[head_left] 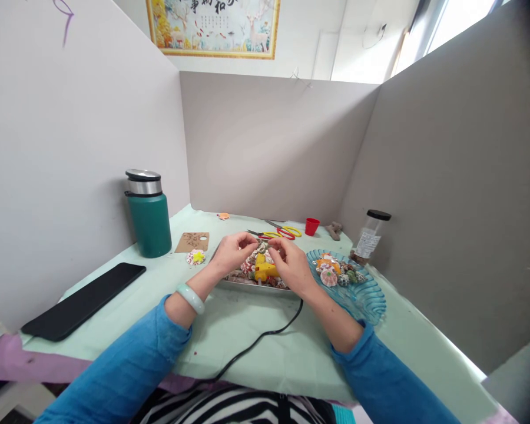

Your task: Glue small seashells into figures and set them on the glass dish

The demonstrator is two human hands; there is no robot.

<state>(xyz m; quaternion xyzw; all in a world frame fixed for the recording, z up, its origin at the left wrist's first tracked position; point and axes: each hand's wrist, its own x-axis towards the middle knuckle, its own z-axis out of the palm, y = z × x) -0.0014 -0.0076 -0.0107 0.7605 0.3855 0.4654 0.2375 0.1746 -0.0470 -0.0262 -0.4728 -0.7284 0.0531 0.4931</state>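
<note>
The yellow glue gun (265, 271) lies in the cluttered tray (256, 287), below your fingers (246, 238) and nearer your right hand (294, 268), its body running roughly crosswise. Your left hand (233, 253) faces the right across a small gap; both hands' fingertips are drawn nearly together, but I cannot tell whether they grip anything.

Daylight streams in from the window (457, 26) at upper right, glaring pure white! The right panel (446, 182) sits in dull grey shade, a soft diagonal shadow slices across the back panel (265, 141), and the left panel (79, 112) shows paler. The middle looks fairly sharp; the wide lens stretches the edges, and the upper-right corner sinks into blurry black.
</note>
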